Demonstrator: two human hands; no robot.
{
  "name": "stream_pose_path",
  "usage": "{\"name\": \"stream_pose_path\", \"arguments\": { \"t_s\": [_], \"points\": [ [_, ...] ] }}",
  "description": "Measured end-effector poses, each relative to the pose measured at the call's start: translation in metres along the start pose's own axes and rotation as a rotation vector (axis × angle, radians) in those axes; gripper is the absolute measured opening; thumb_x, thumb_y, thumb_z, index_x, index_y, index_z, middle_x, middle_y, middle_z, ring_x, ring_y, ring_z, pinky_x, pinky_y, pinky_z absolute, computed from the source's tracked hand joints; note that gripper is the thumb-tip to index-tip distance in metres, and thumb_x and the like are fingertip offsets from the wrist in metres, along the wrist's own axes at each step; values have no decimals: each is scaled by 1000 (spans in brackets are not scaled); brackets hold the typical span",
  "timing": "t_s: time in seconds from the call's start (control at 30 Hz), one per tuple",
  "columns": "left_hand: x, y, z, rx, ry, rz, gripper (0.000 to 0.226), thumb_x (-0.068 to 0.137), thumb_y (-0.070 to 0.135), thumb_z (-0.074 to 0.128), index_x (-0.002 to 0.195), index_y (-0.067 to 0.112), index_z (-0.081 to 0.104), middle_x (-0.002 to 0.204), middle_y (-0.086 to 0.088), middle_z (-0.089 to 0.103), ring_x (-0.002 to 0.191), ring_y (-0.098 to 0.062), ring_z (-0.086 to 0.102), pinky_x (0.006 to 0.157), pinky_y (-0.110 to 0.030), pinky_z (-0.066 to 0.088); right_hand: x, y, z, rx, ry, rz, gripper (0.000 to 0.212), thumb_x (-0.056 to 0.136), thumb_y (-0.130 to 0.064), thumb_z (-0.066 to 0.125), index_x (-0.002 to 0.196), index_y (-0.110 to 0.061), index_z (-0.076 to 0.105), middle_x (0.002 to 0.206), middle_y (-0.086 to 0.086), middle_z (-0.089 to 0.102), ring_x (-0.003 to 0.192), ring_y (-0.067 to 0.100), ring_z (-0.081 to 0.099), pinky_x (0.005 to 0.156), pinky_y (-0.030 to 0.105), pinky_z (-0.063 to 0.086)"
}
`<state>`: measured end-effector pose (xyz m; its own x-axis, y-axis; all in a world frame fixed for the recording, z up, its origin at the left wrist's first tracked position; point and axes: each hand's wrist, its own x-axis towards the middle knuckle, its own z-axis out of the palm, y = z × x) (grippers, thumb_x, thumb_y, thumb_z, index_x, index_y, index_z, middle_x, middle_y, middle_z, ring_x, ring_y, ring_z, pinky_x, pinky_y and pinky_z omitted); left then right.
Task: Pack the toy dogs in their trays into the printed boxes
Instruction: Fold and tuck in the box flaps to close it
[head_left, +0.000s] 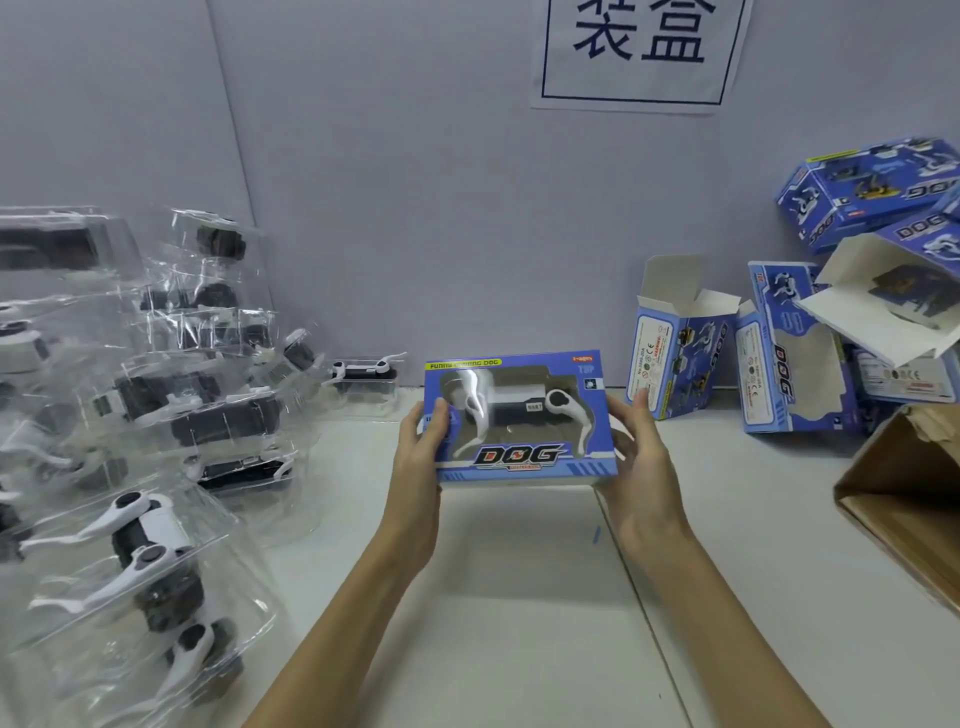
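I hold a filled blue box (521, 417) up in front of me, above the white table (519, 597), window side toward my face. Through the window I see the toy dog (511, 402) lying inside, its white legs bent and its dark body across the middle. My left hand (423, 441) grips the left end, thumb on the front face and fingers curled behind. My right hand (636, 441) grips the right end the same way, fingers wrapped round the edge.

The step in hand, I judge, is checking and closing this box before I set it aside. To do it well I should keep the box level, press both end flaps flat with my thumbs, and make sure no edge of the clear tray catches in the flap; I cannot see the end flaps from here, so I would turn the box to look.

To my left, a heap of clear trays (156, 415) with dogs in them waits, well apart from the box. To my right stand empty boxes (680, 358) with flaps open, more of them piled behind, and the corner of a brown carton (909, 493) just beside them, likely where finished ones go. A paper sign (641, 52) hangs on the wall behind.
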<state>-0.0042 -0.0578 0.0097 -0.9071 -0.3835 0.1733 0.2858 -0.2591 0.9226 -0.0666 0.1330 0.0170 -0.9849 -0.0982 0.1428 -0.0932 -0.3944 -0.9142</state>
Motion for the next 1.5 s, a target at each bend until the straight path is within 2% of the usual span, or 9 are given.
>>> {"name": "stream_pose_path", "arguments": {
  "t_s": [0.1,0.23,0.47,0.63,0.77,0.97,1.13,1.37,1.5],
  "points": [
    [-1,-3,1,-29,5,9,33,105,44,53,118,22,73,119,-2,77,114,-25,72,109,-46,48,-7,5,10,-118,-95,-77,61,100,-67,49,139,-24,64,136,-7,69,132,20,61,116,41,45],
    [1,-3,-5,-49,23,21,45,103,45,54,122,8,69,121,-13,75,116,-31,71,108,-49,49,-11,7,12,-231,-123,-104,32,93,-72,45,90,-44,61,84,-23,64,103,15,61,79,22,49],
    [3,-2,-1,-8,24,22,39,102,45,55,117,13,71,117,-3,76,111,-23,73,96,-35,56,-9,8,4,-265,-130,-119,30,96,-69,47,85,-42,54,79,-3,52,80,19,55,74,33,45],
    [8,3,-22,4,79,-1,38,101,45,60,115,14,77,126,-4,74,122,-26,68,113,-42,47,-3,-4,-8,-374,-313,56,42,103,-45,60,142,-36,48,111,-2,79,94,13,76,78,23,54],
    [11,2,-27,-80,187,-8,50,105,55,47,129,19,72,118,-4,77,107,-25,75,100,-45,50,-1,-28,-29,-423,-397,137,77,75,-54,78,142,-25,54,112,14,78,88,24,71,75,31,58],
    [15,-4,-31,-51,229,-10,63,104,66,35,122,18,72,125,-14,68,108,-31,67,84,-45,54,4,-63,-52,281,19,-279,49,82,-24,78,124,-12,56,92,4,74,80,20,73,74,33,62],
    [16,-9,-24,-5,169,-47,62,106,60,36,109,12,74,118,-13,71,101,-31,67,83,-46,54,11,-86,-72,542,413,-633,51,95,-28,76,134,-14,46,132,1,69,123,22,69,96,35,59],
    [12,-11,-16,32,117,-77,63,106,60,37,108,9,74,115,-11,74,100,-32,67,81,-46,54,62,-52,-83,-269,423,-339,48,91,-12,80,131,-17,53,135,7,61,116,13,65,72,7,54],
    [9,-14,-15,44,118,-97,64,106,58,38,108,7,74,115,-12,73,100,-32,66,80,-45,54,112,-43,-68,-829,271,-259,81,94,-8,76,157,-29,31,141,17,55,126,34,59,95,46,59]
  ]
}}
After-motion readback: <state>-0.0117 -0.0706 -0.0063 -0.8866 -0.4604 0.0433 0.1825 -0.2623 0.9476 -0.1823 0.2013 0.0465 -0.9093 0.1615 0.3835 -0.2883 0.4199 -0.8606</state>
